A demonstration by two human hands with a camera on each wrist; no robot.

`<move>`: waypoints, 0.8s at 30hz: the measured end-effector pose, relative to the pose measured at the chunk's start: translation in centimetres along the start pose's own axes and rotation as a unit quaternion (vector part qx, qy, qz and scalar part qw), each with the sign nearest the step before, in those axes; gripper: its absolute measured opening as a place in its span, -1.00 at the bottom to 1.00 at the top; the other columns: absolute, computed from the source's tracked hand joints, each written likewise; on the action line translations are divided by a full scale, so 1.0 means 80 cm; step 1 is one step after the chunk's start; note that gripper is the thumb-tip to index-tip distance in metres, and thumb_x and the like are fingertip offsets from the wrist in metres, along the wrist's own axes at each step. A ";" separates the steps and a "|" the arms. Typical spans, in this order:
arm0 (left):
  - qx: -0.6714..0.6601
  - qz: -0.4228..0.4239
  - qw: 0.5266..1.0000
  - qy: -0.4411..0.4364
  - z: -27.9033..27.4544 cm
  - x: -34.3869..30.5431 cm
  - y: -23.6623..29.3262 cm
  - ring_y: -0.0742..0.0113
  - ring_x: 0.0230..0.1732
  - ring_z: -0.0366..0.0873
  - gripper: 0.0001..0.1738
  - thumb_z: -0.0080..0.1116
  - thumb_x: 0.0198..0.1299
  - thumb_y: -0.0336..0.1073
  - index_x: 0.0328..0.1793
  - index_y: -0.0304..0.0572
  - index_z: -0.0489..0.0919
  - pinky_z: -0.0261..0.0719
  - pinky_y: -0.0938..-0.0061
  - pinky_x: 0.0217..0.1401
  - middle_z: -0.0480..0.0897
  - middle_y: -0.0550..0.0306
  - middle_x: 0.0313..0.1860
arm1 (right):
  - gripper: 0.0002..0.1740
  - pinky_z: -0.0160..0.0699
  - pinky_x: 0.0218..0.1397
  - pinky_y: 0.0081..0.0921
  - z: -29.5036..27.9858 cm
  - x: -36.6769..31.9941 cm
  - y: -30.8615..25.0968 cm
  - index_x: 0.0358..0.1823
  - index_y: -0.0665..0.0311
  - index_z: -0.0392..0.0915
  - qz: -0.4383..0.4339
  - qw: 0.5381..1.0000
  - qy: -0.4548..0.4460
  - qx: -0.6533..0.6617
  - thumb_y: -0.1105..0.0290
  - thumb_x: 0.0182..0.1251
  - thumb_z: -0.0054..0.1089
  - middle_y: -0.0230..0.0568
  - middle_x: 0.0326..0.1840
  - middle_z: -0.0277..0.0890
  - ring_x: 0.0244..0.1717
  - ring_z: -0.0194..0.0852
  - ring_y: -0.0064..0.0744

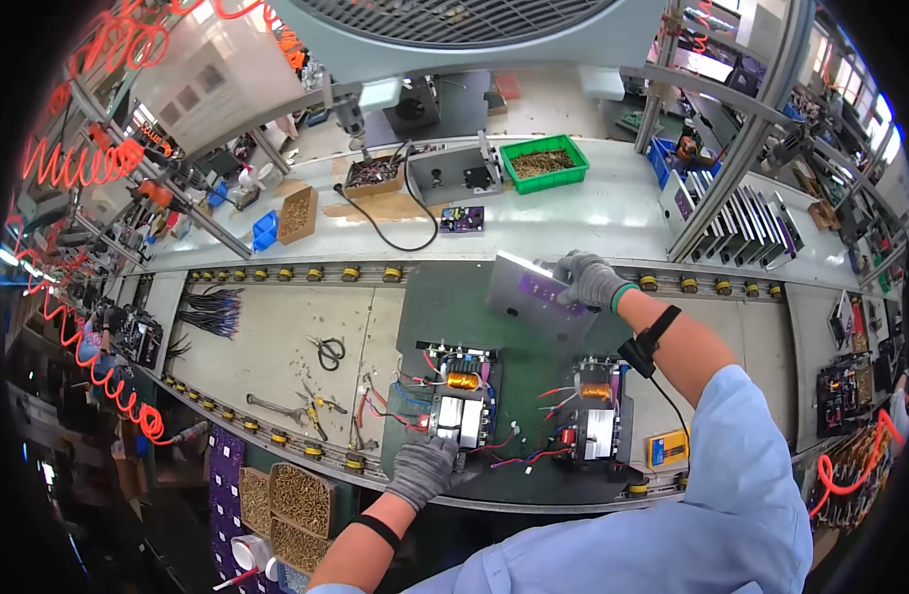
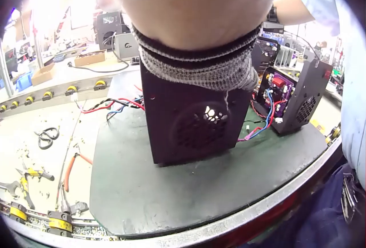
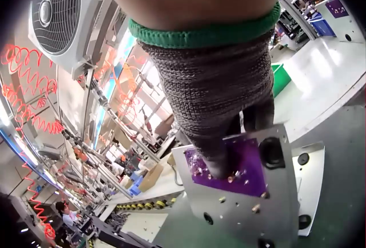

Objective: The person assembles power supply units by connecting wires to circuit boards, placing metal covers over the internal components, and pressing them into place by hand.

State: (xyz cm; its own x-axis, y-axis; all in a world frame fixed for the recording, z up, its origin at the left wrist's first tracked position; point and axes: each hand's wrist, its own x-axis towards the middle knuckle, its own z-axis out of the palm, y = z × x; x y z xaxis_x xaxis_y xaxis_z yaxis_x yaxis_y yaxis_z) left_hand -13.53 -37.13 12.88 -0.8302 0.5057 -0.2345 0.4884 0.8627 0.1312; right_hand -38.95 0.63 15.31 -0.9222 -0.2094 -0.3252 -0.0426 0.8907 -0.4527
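My right hand [image 1: 590,281], in a grey knit glove, grips a flat metal panel [image 1: 514,303] by its upper edge, tilted over the back of the green board [image 1: 533,475]. A purple circuit board [image 3: 251,174] is fixed on the panel, with rubber feet and small screws on the metal. A second pale panel [image 3: 310,188] shows behind it. My left hand [image 1: 424,472], also gloved, holds the near end of the left open electronics unit [image 1: 464,396]; its fingertips are hidden in the left wrist view. That unit has a copper coil, loose wires and a black vented end plate [image 2: 194,128].
A similar electronics unit [image 1: 597,411] stands to the right. Scissors [image 1: 328,352], yellow-handled cutters [image 1: 318,414] and a cable bundle [image 1: 210,313] lie left. A green screw bin [image 1: 543,161] and a rack of panels [image 1: 741,223] stand behind the roller rail. Screw boxes [image 1: 302,498] sit front left.
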 end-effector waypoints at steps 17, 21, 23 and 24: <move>-0.094 0.141 0.973 0.157 -0.111 -0.046 -0.089 -0.14 -0.17 0.69 -0.30 0.33 0.06 0.34 -0.12 -0.22 0.67 0.63 0.10 -0.04 0.71 -0.17 -0.28 | -0.34 0.75 0.05 -0.32 0.048 -0.255 -0.233 0.13 0.37 0.52 0.002 0.747 0.161 0.645 0.33 0.02 0.66 -0.22 -0.06 0.65 -0.10 0.68 -0.35; -0.512 0.058 0.855 0.062 -0.160 0.022 -0.177 0.15 -0.02 0.69 -0.15 0.31 0.22 0.29 0.33 -0.35 0.51 0.65 0.34 0.03 0.73 -0.10 -0.05 | -0.47 0.75 -0.08 -0.39 0.088 -0.273 -0.291 0.08 0.30 0.56 0.034 0.743 0.112 0.659 0.35 0.10 0.60 -0.30 -0.10 0.67 -0.14 0.67 -0.44; -0.695 0.021 0.716 -0.060 -0.165 0.030 -0.188 0.30 -0.07 0.66 -0.30 0.39 0.22 0.12 0.20 -0.40 0.58 0.64 0.39 -0.01 0.70 -0.02 -0.06 | -0.53 0.73 -0.09 -0.44 0.107 -0.266 -0.322 0.03 0.26 0.59 0.036 0.752 0.098 0.651 0.35 0.12 0.58 -0.31 -0.13 0.67 -0.15 0.67 -0.45; -0.765 -0.006 0.643 -0.050 -0.134 0.045 -0.196 0.34 -0.10 0.65 -0.37 0.40 0.22 0.04 0.14 -0.41 0.60 0.63 0.40 -0.05 0.69 0.02 -0.08 | -0.55 0.71 0.01 -0.40 0.133 -0.250 -0.322 0.02 0.27 0.59 0.013 0.745 0.123 0.655 0.34 0.13 0.57 -0.31 -0.10 0.66 -0.13 0.67 -0.45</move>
State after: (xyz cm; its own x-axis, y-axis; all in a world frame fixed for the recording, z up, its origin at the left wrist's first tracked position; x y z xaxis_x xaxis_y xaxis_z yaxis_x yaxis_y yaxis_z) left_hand -27.08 -48.74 20.28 -0.7726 0.5622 -0.2950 -0.4164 -0.0980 0.9039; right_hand -15.34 -22.42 24.62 -0.9653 0.0248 -0.2599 0.2408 -0.2995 -0.9232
